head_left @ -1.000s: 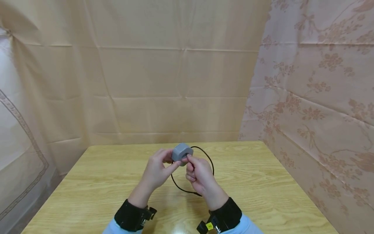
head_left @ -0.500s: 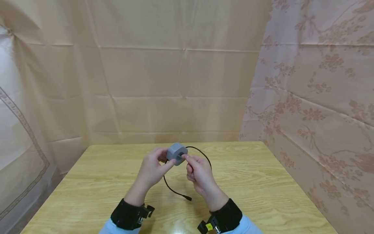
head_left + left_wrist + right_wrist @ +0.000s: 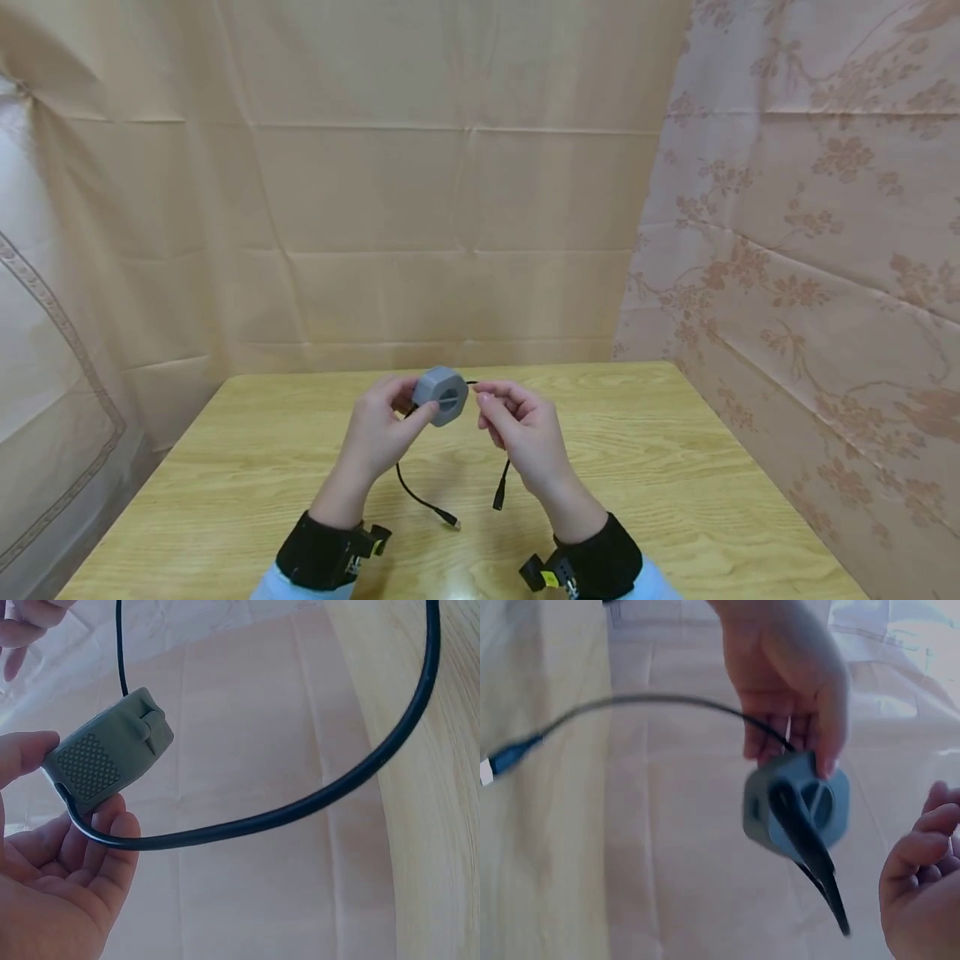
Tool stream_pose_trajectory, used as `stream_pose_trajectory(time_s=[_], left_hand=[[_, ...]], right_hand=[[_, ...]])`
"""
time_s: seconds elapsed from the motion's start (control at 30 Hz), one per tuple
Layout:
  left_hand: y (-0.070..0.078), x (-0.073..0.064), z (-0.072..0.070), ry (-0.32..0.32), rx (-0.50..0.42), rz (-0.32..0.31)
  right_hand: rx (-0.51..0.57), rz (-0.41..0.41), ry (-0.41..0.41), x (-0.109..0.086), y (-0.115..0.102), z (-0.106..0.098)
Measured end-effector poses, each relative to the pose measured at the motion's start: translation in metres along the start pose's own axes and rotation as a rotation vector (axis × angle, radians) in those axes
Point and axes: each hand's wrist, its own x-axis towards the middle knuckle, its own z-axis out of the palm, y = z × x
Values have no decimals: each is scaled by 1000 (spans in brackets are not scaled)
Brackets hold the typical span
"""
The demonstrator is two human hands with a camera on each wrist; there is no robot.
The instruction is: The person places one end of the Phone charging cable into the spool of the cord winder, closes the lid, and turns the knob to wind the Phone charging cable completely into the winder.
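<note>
Between thumb and fingers, my left hand [image 3: 378, 427] grips a grey hexagonal device [image 3: 441, 396] above the table. The device has a round recess with a bar across it on one face. The left wrist view shows a studded side on the grey body [image 3: 90, 769]. A black cable [image 3: 285, 819] comes out of both sides. One end hangs down with a USB plug [image 3: 508, 757]; the other ends in a black connector [image 3: 499, 496] below the right hand. My right hand [image 3: 527, 429] is just right of the device, fingers loosely curled and holding nothing.
A light wooden table [image 3: 262, 492] lies beneath the hands. Beige cloth [image 3: 360, 192] hangs behind its far edge, with a floral cloth [image 3: 810, 267] on the right. Each wrist wears a black strap [image 3: 318, 554] with a small camera.
The left hand has carried the device leftward and turned its recessed face more into view. The right hand's fingertips have come off the device and moved right; both cable ends now hang in view.
</note>
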Motion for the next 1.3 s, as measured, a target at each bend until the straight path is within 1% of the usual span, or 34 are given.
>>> stream_pose_trajectory(time_s=[0.07, 0.17, 0.23, 0.3, 0.4, 0.5, 0.57, 0.63, 0.8, 1.0, 1.17, 1.3], left_hand=[[0, 0, -1, -6, -1, -5], [1, 0, -2, -8, 1, -3], [1, 0, -3, -7, 4, -4], [2, 0, -4, -8, 5, -9], [4, 1, -5, -14, 0, -25], [5, 0, -6, -19, -14, -30], [5, 0, -6, -25, -21, -30], [4, 0, -6, -32, -27, -29], [3, 0, -5, -76, -46, -41], [4, -1, -4, -176, -81, -32], [7, -2, -2, -265, -128, -42], [7, -3, -1, -326, -155, -38]], right_hand=[[-150, -138, 9, 0, -1, -3], [-379, -379, 27, 3, -1, -9], [-499, -533, 34, 6, 0, -12], [-604, -666, 38, 9, 0, -16], [-753, -815, 27, 13, 0, -21], [-866, -908, 4, 15, -1, -26], [-914, -939, -19, 14, -2, -27], [-940, -950, -46, 14, -2, -28], [-999, -948, -118, 14, -1, -29], [-1070, -967, -171, 16, 6, -26], [-1087, -955, -225, 16, 17, -21], [-1103, -947, -270, 14, 21, -18]])
